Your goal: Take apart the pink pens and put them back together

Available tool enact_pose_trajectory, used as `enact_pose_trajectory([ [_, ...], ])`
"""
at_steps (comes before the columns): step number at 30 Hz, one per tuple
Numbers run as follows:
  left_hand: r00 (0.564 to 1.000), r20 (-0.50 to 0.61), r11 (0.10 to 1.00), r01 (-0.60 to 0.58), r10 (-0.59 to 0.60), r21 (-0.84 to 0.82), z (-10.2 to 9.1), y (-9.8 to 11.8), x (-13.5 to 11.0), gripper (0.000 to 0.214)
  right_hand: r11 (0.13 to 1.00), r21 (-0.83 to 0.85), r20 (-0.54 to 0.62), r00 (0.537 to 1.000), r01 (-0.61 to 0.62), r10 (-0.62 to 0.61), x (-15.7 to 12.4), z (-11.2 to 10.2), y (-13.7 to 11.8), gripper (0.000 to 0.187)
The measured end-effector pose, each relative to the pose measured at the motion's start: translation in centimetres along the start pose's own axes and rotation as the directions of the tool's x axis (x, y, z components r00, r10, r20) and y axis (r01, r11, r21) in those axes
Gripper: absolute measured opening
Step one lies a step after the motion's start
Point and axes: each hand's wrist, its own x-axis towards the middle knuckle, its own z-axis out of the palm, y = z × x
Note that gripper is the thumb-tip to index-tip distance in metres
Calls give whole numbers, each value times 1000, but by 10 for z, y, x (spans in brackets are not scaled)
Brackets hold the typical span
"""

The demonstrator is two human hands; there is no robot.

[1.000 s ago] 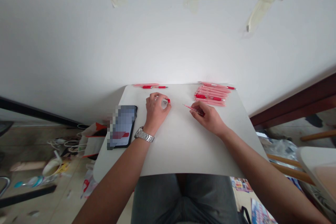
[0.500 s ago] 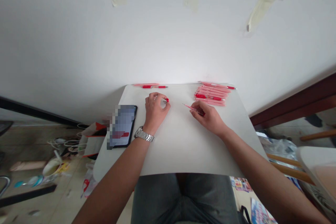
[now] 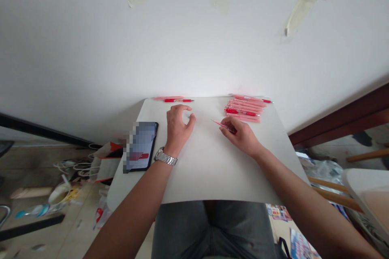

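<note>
My right hand pinches a thin red pen refill, its fine tip pointing left; the fingers cover its other end. To the left, my left hand hovers over the white table with thumb and index finger curved apart. A small dark bit shows in that gap, too small to name. Several pink pens lie in a pile beyond my right hand, with a red pen across them. Beyond my left hand lie a second red pen and pink pens.
A phone lies at the table's left side, its screen partly blurred. The white wall borders the table's far edge. Bags and a bucket stand on the floor at left. A white stool or chair stands at right.
The small red piece seen at my left fingertips no longer shows. My left thumb and index finger have spread apart. My right hand stays in place with the refill.
</note>
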Motion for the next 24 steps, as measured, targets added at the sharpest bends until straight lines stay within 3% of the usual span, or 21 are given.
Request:
enact_pose_trajectory([
  [4,998,-25,940,47,-59,-339,0,7,-1,14,1000,3,-20,1000,0,0,0,0,1,15],
  [7,996,9,878,81,-87,-472,1,11,-2,18,1000,4,-31,999,-5,5,0,0,1,16],
  [13,982,157,809,174,-102,-562,4,20,-5,24,1000,6,-38,999,-12,12,1,0,-2,18],
  [19,926,371,722,303,-69,-622,9,27,-12,27,1000,20,-26,1000,-7,7,2,0,-4,16],
  [24,905,419,694,351,-77,-628,10,27,-14,28,1000,30,-13,1000,-2,2,1,0,-5,15],
])
